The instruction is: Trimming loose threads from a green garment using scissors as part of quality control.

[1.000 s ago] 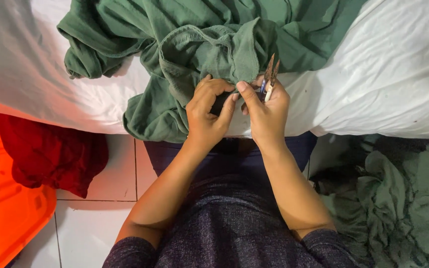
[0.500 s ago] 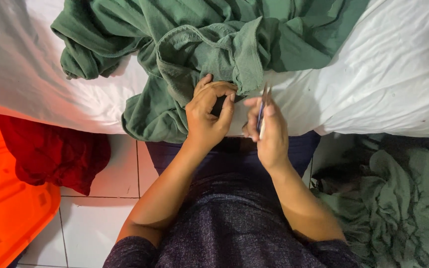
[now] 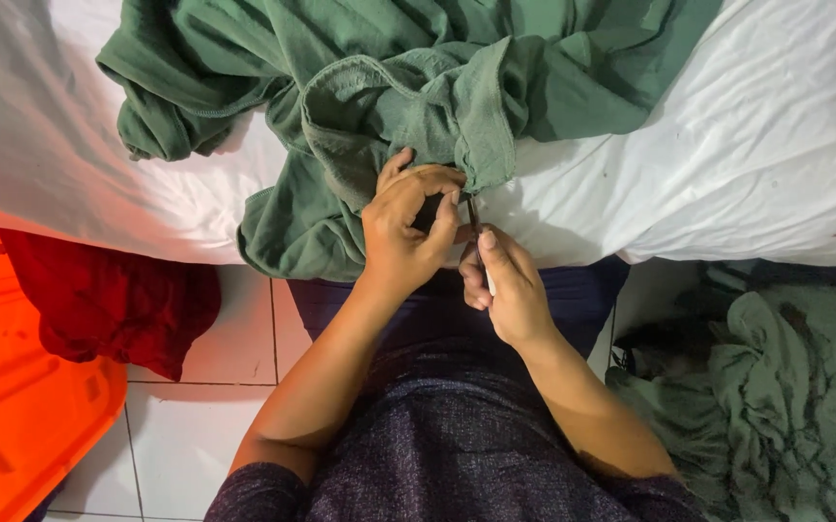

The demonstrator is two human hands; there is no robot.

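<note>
Crumpled dark green garment (image 3: 399, 87), ribbed hem folded; left hand (image 3: 406, 230) pinches hem, right hand (image 3: 503, 282) at 3 o'clock grips small snips (image 3: 477, 232).

Place: home garment-work spot
Surface: white sheet (image 3: 747, 164) at 12 o'clock
Floor: white tiles (image 3: 186, 425) at 7 o'clock
Stock: heaped green cloth (image 3: 776, 387) at 4 o'clock
Bin: orange tub (image 3: 12, 406) at 8 o'clock

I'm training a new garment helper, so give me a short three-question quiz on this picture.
1. True or false: the left hand pinches the green garment.
2. What does the right hand hold? A) a small thin tool B) a cup C) a brush
3. What colour is the cloth draped on the orange bin?

Key: 1 true; 2 A, the small thin tool; 3 dark red.
</note>
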